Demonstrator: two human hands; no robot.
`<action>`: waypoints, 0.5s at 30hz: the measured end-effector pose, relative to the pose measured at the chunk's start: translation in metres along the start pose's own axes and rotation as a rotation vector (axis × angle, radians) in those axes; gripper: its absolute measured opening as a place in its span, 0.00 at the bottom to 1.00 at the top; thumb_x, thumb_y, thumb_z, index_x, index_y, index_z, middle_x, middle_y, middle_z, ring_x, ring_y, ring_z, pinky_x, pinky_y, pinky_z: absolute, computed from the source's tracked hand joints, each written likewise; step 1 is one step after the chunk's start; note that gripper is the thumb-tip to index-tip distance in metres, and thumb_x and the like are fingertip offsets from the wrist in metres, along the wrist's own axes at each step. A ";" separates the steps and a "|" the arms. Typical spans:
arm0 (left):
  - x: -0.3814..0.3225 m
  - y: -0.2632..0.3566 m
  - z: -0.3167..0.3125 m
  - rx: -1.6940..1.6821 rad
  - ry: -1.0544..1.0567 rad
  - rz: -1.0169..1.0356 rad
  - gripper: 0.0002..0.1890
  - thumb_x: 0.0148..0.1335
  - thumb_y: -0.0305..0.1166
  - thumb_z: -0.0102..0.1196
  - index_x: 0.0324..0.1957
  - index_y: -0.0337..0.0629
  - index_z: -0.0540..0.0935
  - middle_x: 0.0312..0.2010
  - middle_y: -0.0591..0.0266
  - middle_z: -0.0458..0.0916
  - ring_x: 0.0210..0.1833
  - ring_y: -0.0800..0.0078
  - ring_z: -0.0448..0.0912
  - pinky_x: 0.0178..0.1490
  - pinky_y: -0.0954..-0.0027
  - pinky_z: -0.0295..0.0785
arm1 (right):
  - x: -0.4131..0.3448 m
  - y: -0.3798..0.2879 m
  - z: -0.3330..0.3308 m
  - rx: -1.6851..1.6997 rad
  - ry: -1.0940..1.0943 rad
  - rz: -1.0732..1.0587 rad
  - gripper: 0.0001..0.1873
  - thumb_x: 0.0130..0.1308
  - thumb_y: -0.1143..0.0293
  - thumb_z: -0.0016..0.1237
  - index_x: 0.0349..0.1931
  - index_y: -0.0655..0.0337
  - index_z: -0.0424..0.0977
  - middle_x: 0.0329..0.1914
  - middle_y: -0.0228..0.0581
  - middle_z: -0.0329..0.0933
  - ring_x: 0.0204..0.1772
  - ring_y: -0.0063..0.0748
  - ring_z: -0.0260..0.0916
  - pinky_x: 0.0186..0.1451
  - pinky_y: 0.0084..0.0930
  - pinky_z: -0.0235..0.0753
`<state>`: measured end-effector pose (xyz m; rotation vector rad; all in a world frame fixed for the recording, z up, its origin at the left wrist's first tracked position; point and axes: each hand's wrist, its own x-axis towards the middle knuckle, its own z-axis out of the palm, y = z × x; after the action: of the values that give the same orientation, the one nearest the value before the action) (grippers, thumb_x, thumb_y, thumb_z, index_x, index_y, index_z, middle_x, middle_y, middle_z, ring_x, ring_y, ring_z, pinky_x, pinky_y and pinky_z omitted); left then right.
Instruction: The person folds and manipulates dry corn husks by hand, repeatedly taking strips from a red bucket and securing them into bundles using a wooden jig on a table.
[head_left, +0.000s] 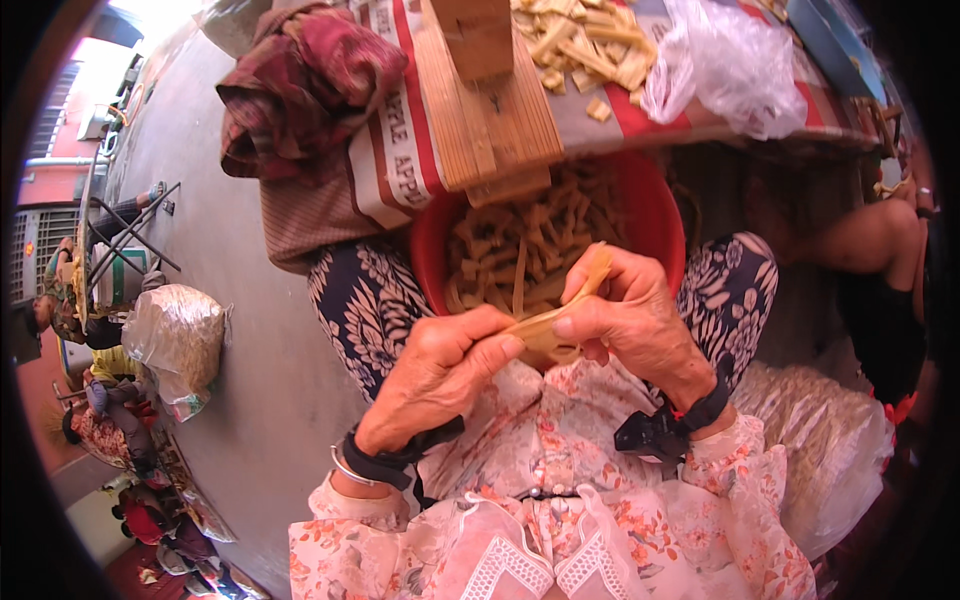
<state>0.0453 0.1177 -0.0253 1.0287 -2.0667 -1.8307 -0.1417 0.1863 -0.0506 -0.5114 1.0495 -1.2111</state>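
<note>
Between both hands I hold a pale yellow, fibrous strip above my lap. My left hand pinches its left end between thumb and forefinger. My right hand grips the other end, which sticks up past the fingers; a thin loop of the strip hangs below. Just beyond the hands, a red plastic basin stands between my knees with many similar cut strips inside. A wooden block stand on the table edge overhangs the basin and hides part of it.
More pale pieces and a clear plastic bag lie on the cloth-covered table. A crumpled maroon cloth sits at its left. Filled plastic sacks stand on the floor at both sides. Several people sit at left; another person's leg is at right.
</note>
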 end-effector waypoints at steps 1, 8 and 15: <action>0.007 0.007 -0.010 0.019 0.023 0.024 0.07 0.60 0.27 0.50 0.35 0.33 0.76 0.18 0.66 0.70 0.22 0.82 0.66 0.26 0.77 0.64 | 0.007 -0.014 0.002 -0.015 -0.008 -0.038 0.08 0.50 0.80 0.54 0.28 0.63 0.67 0.16 0.31 0.68 0.13 0.17 0.63 0.15 0.12 0.62; 0.065 0.035 -0.058 0.139 0.243 0.256 0.06 0.58 0.27 0.52 0.32 0.32 0.77 0.18 0.62 0.72 0.22 0.80 0.68 0.27 0.76 0.65 | 0.062 -0.068 0.012 -0.216 0.067 -0.305 0.06 0.55 0.77 0.52 0.31 0.62 0.68 0.21 0.28 0.71 0.19 0.13 0.65 0.19 0.10 0.64; 0.090 0.032 -0.068 0.171 0.207 0.244 0.07 0.60 0.27 0.50 0.33 0.31 0.77 0.20 0.72 0.68 0.23 0.86 0.62 0.26 0.81 0.59 | 0.079 -0.074 0.008 -0.292 0.173 -0.290 0.08 0.54 0.73 0.54 0.31 0.62 0.69 0.21 0.28 0.71 0.19 0.12 0.65 0.20 0.09 0.64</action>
<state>0.0053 0.0085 -0.0068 0.9136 -2.1405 -1.3916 -0.1724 0.0877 -0.0171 -0.8181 1.3441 -1.3812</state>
